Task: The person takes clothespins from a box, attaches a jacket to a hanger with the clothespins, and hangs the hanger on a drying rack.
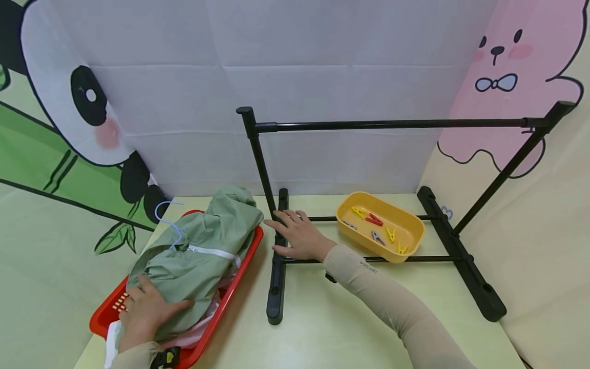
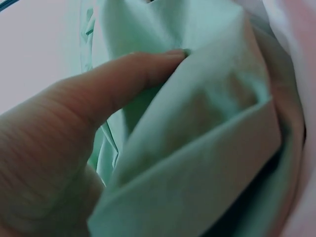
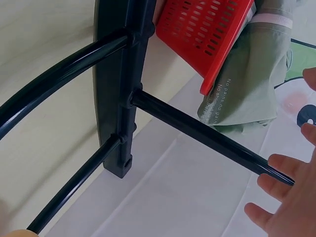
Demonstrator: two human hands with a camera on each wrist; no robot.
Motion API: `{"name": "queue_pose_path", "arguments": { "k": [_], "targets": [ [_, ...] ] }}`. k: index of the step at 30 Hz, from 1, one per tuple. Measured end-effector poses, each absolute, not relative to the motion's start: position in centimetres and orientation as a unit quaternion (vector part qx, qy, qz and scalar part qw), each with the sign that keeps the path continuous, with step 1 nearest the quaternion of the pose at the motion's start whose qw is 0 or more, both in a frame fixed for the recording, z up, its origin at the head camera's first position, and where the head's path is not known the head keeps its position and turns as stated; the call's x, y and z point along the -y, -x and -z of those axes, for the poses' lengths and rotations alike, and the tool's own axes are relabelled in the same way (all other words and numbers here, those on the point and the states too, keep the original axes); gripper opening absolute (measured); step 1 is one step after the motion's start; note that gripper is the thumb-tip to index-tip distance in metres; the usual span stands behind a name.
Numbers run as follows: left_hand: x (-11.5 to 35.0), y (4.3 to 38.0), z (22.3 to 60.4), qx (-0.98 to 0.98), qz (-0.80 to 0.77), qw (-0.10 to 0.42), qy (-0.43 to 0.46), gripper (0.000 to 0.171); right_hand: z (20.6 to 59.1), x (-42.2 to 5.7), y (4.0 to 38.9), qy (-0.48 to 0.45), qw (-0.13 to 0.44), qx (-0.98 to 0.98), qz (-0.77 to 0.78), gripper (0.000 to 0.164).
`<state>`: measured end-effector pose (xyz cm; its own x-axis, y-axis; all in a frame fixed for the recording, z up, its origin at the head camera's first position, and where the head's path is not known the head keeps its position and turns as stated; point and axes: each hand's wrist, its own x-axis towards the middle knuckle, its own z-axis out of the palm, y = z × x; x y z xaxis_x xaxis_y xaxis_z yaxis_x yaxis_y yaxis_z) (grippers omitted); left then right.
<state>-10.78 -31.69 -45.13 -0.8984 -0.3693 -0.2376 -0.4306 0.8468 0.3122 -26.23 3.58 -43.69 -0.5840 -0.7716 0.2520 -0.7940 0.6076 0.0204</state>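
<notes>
A grey-green garment [image 1: 203,230] with printed lettering and a white band lies heaped in a red basket [image 1: 249,261]. From its far left side sticks the blue hook [image 1: 174,225] of a hanger. My left hand [image 1: 145,312] rests on the garment's near end, thumb spread to the right. In the left wrist view the thumb [image 2: 123,79] lies straight along a fold of cloth; the other fingers are hidden. With fingers spread and holding nothing, my right hand [image 1: 299,236] reaches toward the left post [image 1: 262,169] of a black rack.
A yellow tray [image 1: 410,220] holding several small clips sits across the rack's lower bars. The rack's top bar [image 1: 392,124] spans above the table, and its right foot [image 1: 461,256] stands near the table's right edge. Pink and white cloth [image 1: 198,328] shows under the garment.
</notes>
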Motion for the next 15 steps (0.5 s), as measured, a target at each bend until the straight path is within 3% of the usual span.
{"name": "queue_pose_path", "arguments": {
  "k": [7, 15],
  "targets": [
    [31.9, 10.8, 45.3, -0.962, -0.179, 0.036, 0.203, 0.143, 43.7, -3.0, 26.4, -0.452, 0.107, 0.884, -0.050, 0.068],
    [31.5, 10.8, 45.2, -0.965, -0.162, -0.003, 0.206, 0.121, 43.9, -2.4, 26.8, -0.455, 0.114, 0.882, -0.053, 0.068]
  ]
}}
